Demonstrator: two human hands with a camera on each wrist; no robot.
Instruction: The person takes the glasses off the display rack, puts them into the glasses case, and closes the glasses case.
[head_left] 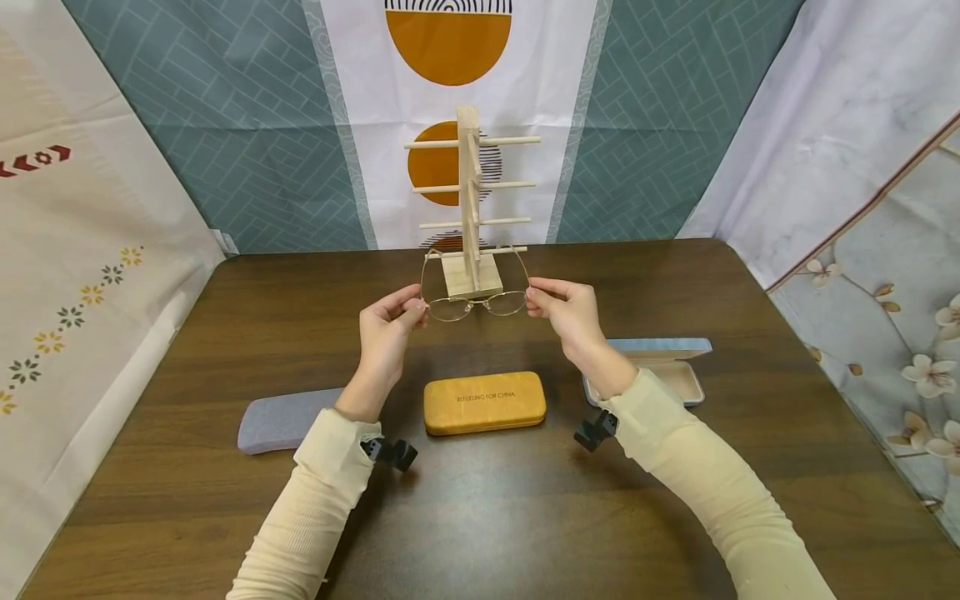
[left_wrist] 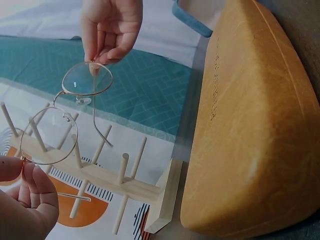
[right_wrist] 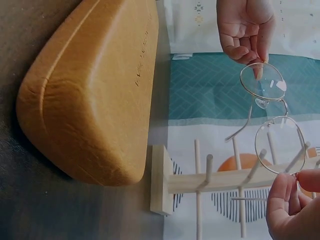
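A pair of thin gold-rimmed glasses [head_left: 450, 310] is held between both hands, lenses toward me and temples unfolded toward the back. At its left hinge my left hand [head_left: 387, 329] pinches the frame between thumb and fingers. My right hand [head_left: 567, 312] pinches the opposite hinge the same way. Right behind the glasses stands a wooden display rack [head_left: 468, 192] with pegs on both sides. The temples reach about the height of its lowest peg; whether they touch it I cannot tell. Both wrist views show the glasses [left_wrist: 87, 78] raised off the table, near the rack [right_wrist: 159, 180].
A closed yellow glasses case [head_left: 484, 403] lies on the brown table [head_left: 480, 517] between the forearms. To the left is a closed grey-blue case [head_left: 288, 419], partly behind the left sleeve. An open light-blue case [head_left: 682, 379] sits at right, partly covered by the right arm.
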